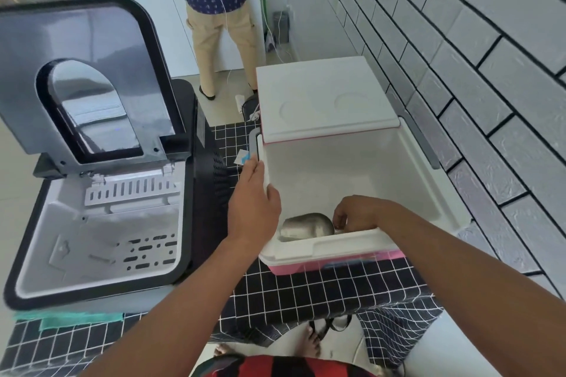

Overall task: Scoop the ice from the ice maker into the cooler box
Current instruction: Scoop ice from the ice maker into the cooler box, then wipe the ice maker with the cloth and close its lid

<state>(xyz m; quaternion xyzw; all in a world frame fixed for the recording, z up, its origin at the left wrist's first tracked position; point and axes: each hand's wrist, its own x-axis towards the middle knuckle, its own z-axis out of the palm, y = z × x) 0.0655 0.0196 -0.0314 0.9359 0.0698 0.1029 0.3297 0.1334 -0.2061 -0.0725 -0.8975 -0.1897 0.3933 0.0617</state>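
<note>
Steel scoop (307, 225) lies in cooler box (352, 242), right hand (356, 217) fingers curled gripping its handle end. Rigid, light, likely slippery. Left hand (252, 203) flat on rim.

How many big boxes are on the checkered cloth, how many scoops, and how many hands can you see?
Big boxes: 2, the ice maker and the cooler box
Metal scoop: 1
Hands: 2, the left hand and the right hand
Total: 5
</note>
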